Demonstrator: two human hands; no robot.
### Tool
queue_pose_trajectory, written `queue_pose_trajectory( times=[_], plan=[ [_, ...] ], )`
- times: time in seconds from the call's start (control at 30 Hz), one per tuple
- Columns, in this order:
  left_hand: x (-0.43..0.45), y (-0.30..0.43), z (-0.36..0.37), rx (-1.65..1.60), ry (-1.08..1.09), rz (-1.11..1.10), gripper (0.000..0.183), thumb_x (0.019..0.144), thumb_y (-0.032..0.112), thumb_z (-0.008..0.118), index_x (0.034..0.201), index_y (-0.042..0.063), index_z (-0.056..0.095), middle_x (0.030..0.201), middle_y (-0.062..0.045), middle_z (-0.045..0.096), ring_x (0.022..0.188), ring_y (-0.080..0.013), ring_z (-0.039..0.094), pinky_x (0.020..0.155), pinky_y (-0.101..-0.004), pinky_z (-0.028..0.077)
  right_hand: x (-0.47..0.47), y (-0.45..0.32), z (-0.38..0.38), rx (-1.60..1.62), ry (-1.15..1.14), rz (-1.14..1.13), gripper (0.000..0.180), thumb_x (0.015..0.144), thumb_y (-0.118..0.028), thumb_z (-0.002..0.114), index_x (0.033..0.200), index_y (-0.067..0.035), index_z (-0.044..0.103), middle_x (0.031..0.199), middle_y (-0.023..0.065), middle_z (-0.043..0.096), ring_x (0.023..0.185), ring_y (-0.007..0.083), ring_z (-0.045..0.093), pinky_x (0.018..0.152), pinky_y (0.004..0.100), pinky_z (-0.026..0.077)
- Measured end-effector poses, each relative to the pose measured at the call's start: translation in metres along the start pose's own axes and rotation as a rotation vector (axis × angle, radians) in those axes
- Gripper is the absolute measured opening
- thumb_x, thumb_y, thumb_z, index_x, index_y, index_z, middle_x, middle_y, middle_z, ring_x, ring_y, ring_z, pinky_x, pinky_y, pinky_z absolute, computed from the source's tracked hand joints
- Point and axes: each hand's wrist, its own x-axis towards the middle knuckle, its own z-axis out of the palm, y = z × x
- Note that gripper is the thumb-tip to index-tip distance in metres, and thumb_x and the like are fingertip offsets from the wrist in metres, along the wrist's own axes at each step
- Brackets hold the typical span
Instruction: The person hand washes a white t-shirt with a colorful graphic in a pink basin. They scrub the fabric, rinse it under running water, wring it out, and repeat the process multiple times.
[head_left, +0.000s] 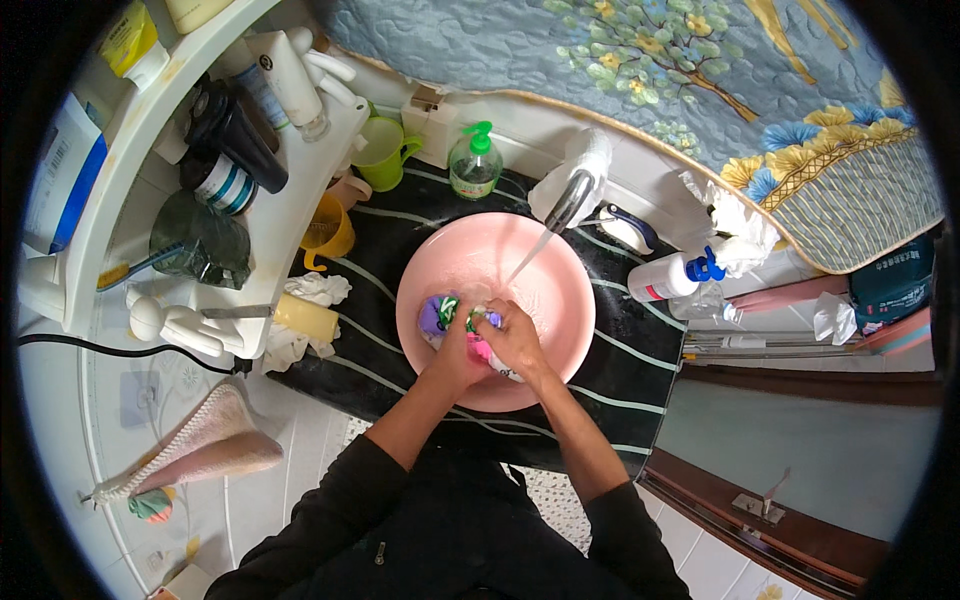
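Over a pink basin (559, 337), both my hands grip a bunched wet cloth (435, 315) printed in purple, green, pink and white. My left hand (454, 341) holds its left part and my right hand (514, 334) closes on its right part, fingers curled over it. Water runs from the chrome faucet (574, 199) in a slanting stream (529, 259) that falls just beyond my hands. Some of the cloth is hidden under my fingers.
The black counter (367, 285) has pale wavy lines. Behind the basin stands a green pump bottle (476, 165); a white bottle with a blue pump (664, 279) is at the right. Cups, including a yellow one (330, 231), line the left, beside a crowded white shelf (300, 172).
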Motion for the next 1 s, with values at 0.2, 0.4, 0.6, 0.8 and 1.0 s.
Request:
queue_pose_trajectory(
  times=[0.2, 0.4, 0.6, 0.8, 1.0],
  plan=[
    [-0.021, 0.016, 0.049, 0.027, 0.095, 0.146, 0.037, 0.093, 0.045, 0.066, 0.106, 0.010, 0.066, 0.100, -0.008, 0.068, 0.091, -0.0254, 0.067, 0.084, -0.0399, 0.056, -0.033, -0.063, -0.010, 0.003, 0.111, -0.032, 0.019, 0.082, -0.018, 0.072, 0.091, -0.002, 0.065, 0.084, 0.0168, 0.060, 0.078, 0.0358, 0.061, 0.072, 0.0438, 0.049],
    [0.039, 0.016, -0.033, 0.305, 0.338, 0.230, 0.027, 0.096, 0.028, 0.060, 0.111, 0.006, 0.066, 0.101, -0.008, 0.068, 0.094, -0.0212, 0.067, 0.083, -0.0371, 0.056, 0.000, 0.003, 0.026, -0.200, 0.332, 0.303, 0.031, 0.090, -0.032, 0.062, 0.095, -0.002, 0.069, 0.094, 0.0218, 0.068, 0.087, 0.0379, 0.066, 0.077, 0.0436, 0.051],
    [-0.003, 0.025, 0.020, 1.321, 0.167, 0.617, 0.064, 0.077, 0.035, 0.079, 0.126, -0.001, 0.058, 0.121, -0.016, 0.066, 0.109, -0.0267, 0.064, 0.095, -0.0374, 0.050, -0.007, 0.079, -0.019, -0.069, -0.097, 0.433, 0.038, 0.096, -0.034, 0.057, 0.102, 0.002, 0.067, 0.084, 0.0101, 0.067, 0.072, 0.0210, 0.062, 0.071, 0.0342, 0.051],
    [-0.005, 0.019, 0.049, 2.334, 0.391, 0.453, 0.089, 0.064, 0.040, 0.087, 0.131, -0.005, 0.051, 0.132, -0.024, 0.054, 0.125, -0.0361, 0.051, 0.105, -0.0447, 0.041, 0.022, 0.054, -0.027, 0.262, 0.297, 0.272, 0.056, 0.096, -0.040, 0.060, 0.139, -0.005, 0.049, 0.118, 0.0172, 0.057, 0.101, 0.0261, 0.058, 0.084, 0.0392, 0.051],
    [-0.035, -0.022, 0.012, 1.576, 0.253, 0.619, 0.074, 0.082, 0.043, 0.077, 0.129, -0.007, 0.046, 0.119, -0.023, 0.054, 0.108, -0.0348, 0.056, 0.092, -0.0481, 0.050, 0.043, 0.045, 0.003, -0.659, 0.242, -0.032, 0.071, 0.088, -0.033, 0.065, 0.150, -0.012, 0.039, 0.128, 0.0224, 0.050, 0.122, 0.0403, 0.045, 0.094, 0.0505, 0.047]
  ],
)
